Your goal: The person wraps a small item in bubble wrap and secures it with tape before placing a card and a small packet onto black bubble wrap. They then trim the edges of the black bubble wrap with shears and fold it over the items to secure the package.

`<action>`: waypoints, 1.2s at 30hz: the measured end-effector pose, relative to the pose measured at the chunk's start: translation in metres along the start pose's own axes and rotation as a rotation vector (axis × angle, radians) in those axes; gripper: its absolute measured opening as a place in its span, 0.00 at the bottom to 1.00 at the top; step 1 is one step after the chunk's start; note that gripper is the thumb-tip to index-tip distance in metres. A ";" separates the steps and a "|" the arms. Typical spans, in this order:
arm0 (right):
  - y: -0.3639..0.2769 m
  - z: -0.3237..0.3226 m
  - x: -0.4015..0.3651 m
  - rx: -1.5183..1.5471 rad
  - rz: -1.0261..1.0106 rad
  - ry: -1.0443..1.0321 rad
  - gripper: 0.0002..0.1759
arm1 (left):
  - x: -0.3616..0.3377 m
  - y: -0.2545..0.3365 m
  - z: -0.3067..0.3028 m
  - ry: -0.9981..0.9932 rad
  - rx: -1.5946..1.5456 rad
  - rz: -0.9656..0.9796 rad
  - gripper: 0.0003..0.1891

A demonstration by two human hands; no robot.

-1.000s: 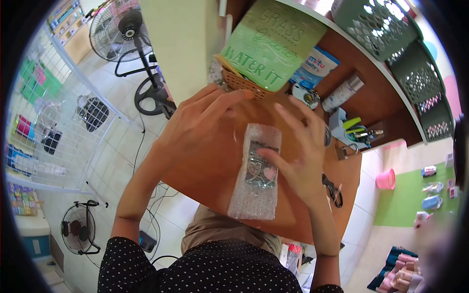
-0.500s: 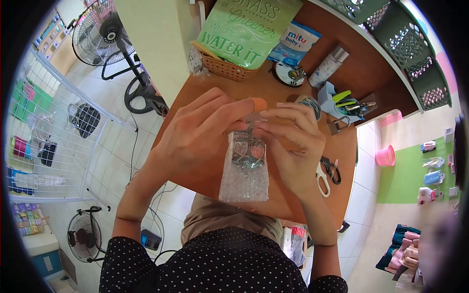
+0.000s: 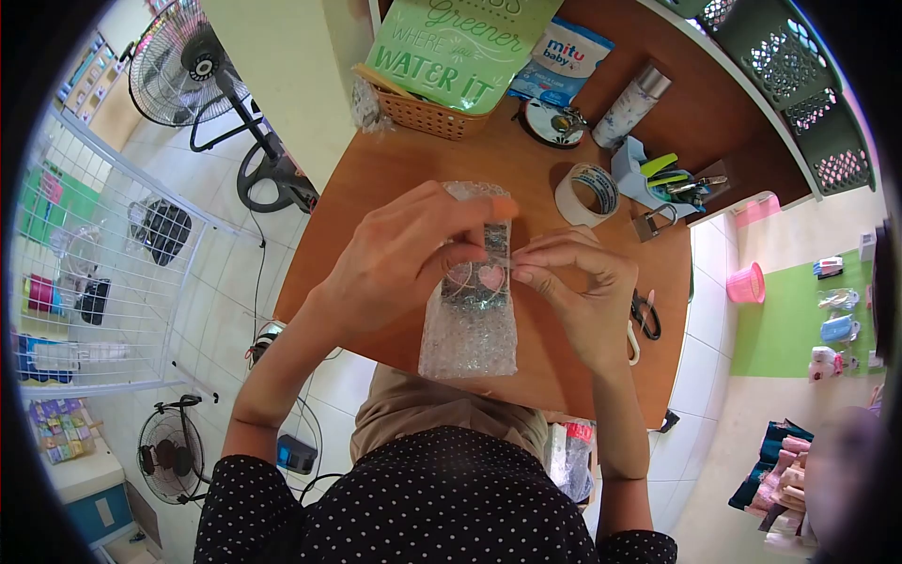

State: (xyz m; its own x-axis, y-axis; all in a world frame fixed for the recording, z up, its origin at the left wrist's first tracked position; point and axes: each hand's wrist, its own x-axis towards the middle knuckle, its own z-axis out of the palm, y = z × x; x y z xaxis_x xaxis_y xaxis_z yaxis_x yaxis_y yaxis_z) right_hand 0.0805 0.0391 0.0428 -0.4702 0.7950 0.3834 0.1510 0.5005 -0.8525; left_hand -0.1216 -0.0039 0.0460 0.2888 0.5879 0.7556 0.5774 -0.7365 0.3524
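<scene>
A bubble-wrap packet [image 3: 470, 343] lies lengthwise near the table's front edge. Through the wrap shows a dark card [image 3: 486, 293] with two pink heart shapes. My left hand [image 3: 399, 249] curls over the packet's upper left part, thumb and index finger pressing on the wrap; the index fingertip looks orange. At the packet's right edge, beside the hearts, my right hand [image 3: 583, 277] is closed in a pinch on the wrap. A roll of tape [image 3: 575, 209] rests just beyond my right hand.
Scissors [image 3: 646, 318] lie right of my right forearm. Along the back are a woven basket [image 3: 427, 115] with a green bag [image 3: 451, 56], a blue-white packet [image 3: 562, 61], a round dish [image 3: 545, 132], a spray bottle [image 3: 634, 105], a pen holder [image 3: 628, 171] and a padlock [image 3: 650, 224].
My hands have moved from together at the packet's top to lower on it, the right now at its right edge. The packet's upper end and the tape roll have come into view.
</scene>
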 end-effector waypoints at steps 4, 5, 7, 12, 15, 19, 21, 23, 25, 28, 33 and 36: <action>0.034 -0.011 -0.005 0.426 0.285 0.095 0.08 | -0.012 -0.008 0.014 0.192 -0.285 -0.449 0.24; 0.049 -0.008 -0.005 0.425 0.278 0.093 0.08 | -0.020 -0.016 0.023 0.340 -0.376 -0.652 0.26; 0.082 -0.001 -0.003 0.687 0.455 0.277 0.18 | -0.045 -0.039 0.042 0.124 -0.085 -0.843 0.28; 0.088 0.047 0.015 0.775 0.807 0.304 0.40 | -0.040 -0.063 0.065 -0.148 -0.127 -1.138 0.32; 0.079 0.058 0.028 0.852 0.791 0.339 0.48 | -0.048 -0.065 0.095 0.151 -0.286 -1.101 0.30; 0.088 0.066 0.029 0.925 0.671 0.474 0.40 | -0.044 -0.051 0.107 0.536 -0.584 -1.093 0.27; 0.086 0.067 0.027 0.933 0.658 0.521 0.38 | -0.039 -0.046 0.102 0.648 -0.740 -1.187 0.27; 0.087 0.068 0.023 0.907 0.625 0.551 0.35 | -0.038 -0.042 0.098 0.738 -0.848 -1.229 0.26; 0.074 0.070 0.022 0.918 0.539 0.571 0.34 | -0.030 -0.035 0.092 0.775 -0.887 -1.141 0.26; 0.036 0.066 0.027 0.893 0.326 0.597 0.33 | -0.006 -0.011 0.070 0.782 -0.873 -0.952 0.26; 0.029 0.068 0.024 0.665 -0.004 0.663 0.29 | -0.012 0.011 0.079 0.775 -0.631 -0.685 0.24; 0.040 0.071 0.015 0.357 -0.078 0.734 0.26 | -0.036 0.007 0.098 0.745 -0.476 -0.518 0.22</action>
State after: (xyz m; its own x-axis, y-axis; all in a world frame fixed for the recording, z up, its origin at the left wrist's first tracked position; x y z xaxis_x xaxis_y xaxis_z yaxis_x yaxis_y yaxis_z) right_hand 0.0179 0.0464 -0.0110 0.2396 0.8462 0.4759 -0.2028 0.5230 -0.8278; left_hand -0.0533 0.0029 -0.0329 -0.5516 0.6337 0.5424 0.0868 -0.6031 0.7929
